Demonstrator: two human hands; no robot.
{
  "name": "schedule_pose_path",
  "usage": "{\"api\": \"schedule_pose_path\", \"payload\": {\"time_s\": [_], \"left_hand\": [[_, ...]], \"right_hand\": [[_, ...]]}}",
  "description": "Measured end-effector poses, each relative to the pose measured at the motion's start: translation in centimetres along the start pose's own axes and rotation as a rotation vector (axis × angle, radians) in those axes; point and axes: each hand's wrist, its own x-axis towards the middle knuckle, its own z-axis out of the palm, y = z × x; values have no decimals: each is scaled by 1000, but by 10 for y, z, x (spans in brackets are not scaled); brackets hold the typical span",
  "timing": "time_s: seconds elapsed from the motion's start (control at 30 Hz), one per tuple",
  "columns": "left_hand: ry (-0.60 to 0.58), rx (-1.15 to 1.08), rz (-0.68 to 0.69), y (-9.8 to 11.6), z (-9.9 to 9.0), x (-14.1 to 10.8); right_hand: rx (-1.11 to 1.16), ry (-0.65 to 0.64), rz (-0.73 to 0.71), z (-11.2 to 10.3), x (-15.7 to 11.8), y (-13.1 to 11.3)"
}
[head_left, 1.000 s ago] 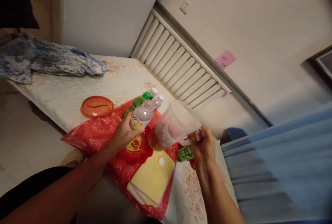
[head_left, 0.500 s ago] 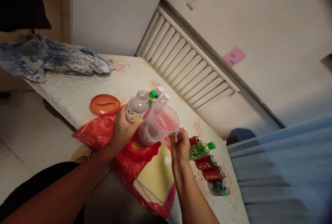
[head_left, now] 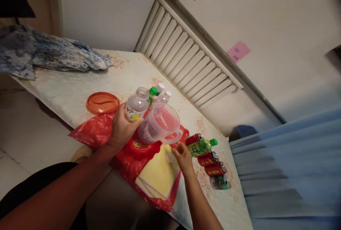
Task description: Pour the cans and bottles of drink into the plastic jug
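Note:
My left hand [head_left: 122,127] is wrapped around a clear, open-mouthed plastic bottle [head_left: 136,105] with a fruit-patterned label. Against it stands a translucent plastic pitcher [head_left: 160,123], its handle toward my right. The pitcher rests on a red scalloped piece [head_left: 142,149] with a gold emblem. My right hand [head_left: 184,159] is off the handle, just below it, fingertips slightly apart beside a small white cap [head_left: 169,157]. That cap lies on a folded yellow cloth [head_left: 157,173] with purple edging, over a red plastic bag [head_left: 99,130].
An orange lid [head_left: 103,103] lies at left. Behind the pitcher are a green-capped bottle [head_left: 152,91] and two white-capped bottles. Several cans [head_left: 215,169] and a green drink bottle [head_left: 199,147] lie at right. A radiator [head_left: 186,49] and a blue curtain [head_left: 282,166] border the table.
My right hand has let go of the pitcher's handle and dropped toward the white cap. My left hand still holds the clear bottle. The whole view has shifted slightly.

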Motion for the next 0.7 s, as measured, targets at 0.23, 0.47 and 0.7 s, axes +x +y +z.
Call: {"api": "schedule_pose_path", "payload": {"time_s": [0.23, 0.47, 0.7], "left_hand": [[-15, -7, -6, 0, 1, -1], [-21, 12, -19, -1, 0, -1], [-34, 28, 0, 4, -5, -2]], "right_hand": [[-363, -55, -92, 13, -24, 36], [-396, -33, -40, 14, -26, 41], [-132, 13, 14, 17, -28, 46]]}}
